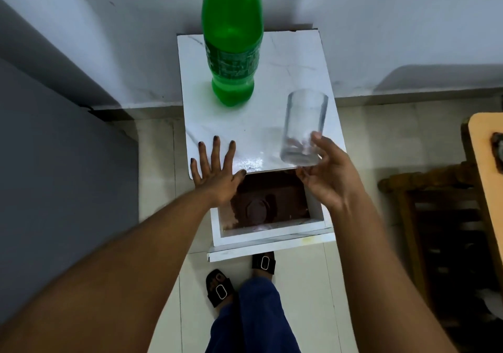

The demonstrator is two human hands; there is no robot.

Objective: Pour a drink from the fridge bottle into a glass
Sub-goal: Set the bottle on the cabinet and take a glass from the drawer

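A tall green plastic bottle [232, 39] stands upright at the back of a small white marble-topped stand [261, 80]. A clear empty glass [303, 126] is at the stand's front right corner, upright and slightly blurred. My right hand [329, 173] is wrapped around the glass near its base, thumb on the far side. My left hand [215, 167] lies flat on the stand's front left edge, fingers spread, holding nothing. The bottle's cap is out of view above the frame.
Below the top, an open brown-lined compartment [266, 203] of the stand faces me. A grey fridge side [54, 162] fills the left. A wooden chair [435, 230] and an orange tabletop edge [487, 162] stand at right. My sandalled feet [220, 287] are on the tiled floor.
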